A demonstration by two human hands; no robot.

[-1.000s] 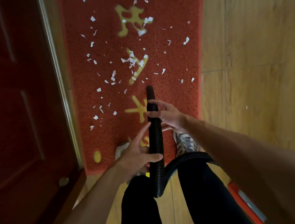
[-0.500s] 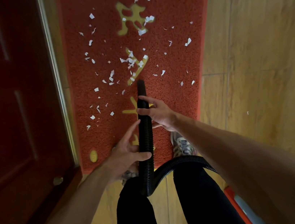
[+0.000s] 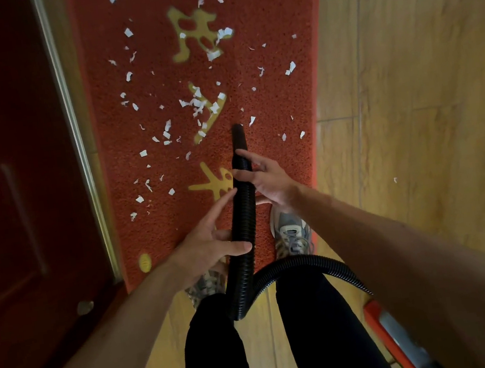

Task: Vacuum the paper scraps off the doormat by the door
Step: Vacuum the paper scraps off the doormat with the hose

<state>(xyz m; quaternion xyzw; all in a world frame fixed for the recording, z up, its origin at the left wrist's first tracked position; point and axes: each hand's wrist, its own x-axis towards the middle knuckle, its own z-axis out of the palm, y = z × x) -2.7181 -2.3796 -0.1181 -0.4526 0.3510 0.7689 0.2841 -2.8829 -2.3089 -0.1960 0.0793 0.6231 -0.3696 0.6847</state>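
The red doormat [image 3: 273,54] with yellow characters lies by the door, with several white paper scraps [image 3: 197,104] scattered over it. A black ribbed vacuum hose [image 3: 243,215] runs up the middle of the view. Its nozzle tip [image 3: 237,129] is low over the mat, just left of one scrap [image 3: 252,120]. My right hand [image 3: 268,180] holds the hose near the nozzle, thumb and index finger on it. My left hand [image 3: 209,243] grips it lower down, with the thumb across the hose and the index finger stretched along it.
A dark red door [image 3: 11,185] and a metal threshold strip [image 3: 80,144] border the mat on the left. Wood-look floor [image 3: 425,95] spreads to the right, with one stray scrap [image 3: 395,180]. My shoes [image 3: 291,233] stand at the mat's near edge. The red vacuum body [image 3: 390,334] sits at lower right.
The nozzle has slid forward up the mat, from below the middle yellow character to beside its lower end, close to a scrap. Both hands kept their hold.
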